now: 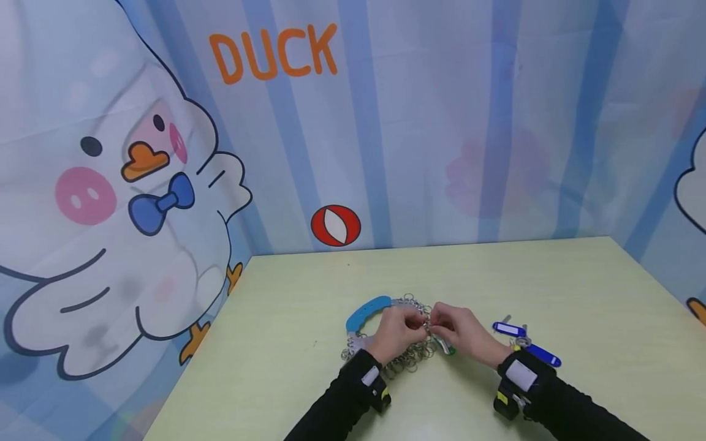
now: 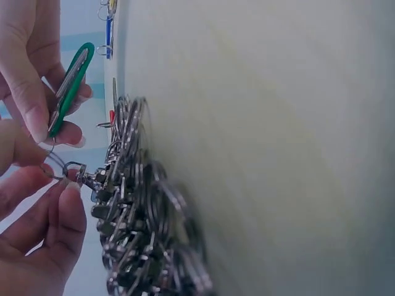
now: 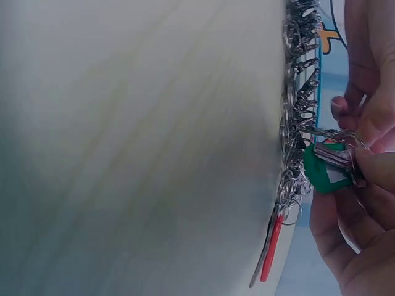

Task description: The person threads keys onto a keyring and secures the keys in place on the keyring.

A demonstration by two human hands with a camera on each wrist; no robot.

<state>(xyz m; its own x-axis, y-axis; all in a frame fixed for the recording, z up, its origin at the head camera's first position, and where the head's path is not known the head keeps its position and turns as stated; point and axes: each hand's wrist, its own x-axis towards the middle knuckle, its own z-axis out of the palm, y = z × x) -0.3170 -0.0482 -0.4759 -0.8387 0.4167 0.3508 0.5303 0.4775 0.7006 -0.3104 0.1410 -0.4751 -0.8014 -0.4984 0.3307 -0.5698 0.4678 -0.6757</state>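
Observation:
A large hoop-shaped key holder with a blue handle (image 1: pixel 368 311) lies on the table, hung with many metal clasps and split rings (image 2: pixel 145 203). My left hand (image 1: pixel 396 334) pinches a small metal clasp (image 2: pixel 79 172) on its right side. From the right, my right hand (image 1: pixel 463 327) pinches a split ring (image 2: pixel 54 161) against that clasp. From this ring hangs a green key tag (image 2: pixel 73 89) with keys lying along it. The right wrist view shows the green tag between the fingers. Whether the ring is threaded onto the clasp cannot be told.
Right of the hands lie blue key tags (image 1: pixel 543 355) with keys and a bit of yellow, partly behind the right wrist. A red tag (image 3: pixel 271 250) with a key hangs at the holder's edge. The pale table (image 1: pixel 265 367) meets a printed curtain at the back.

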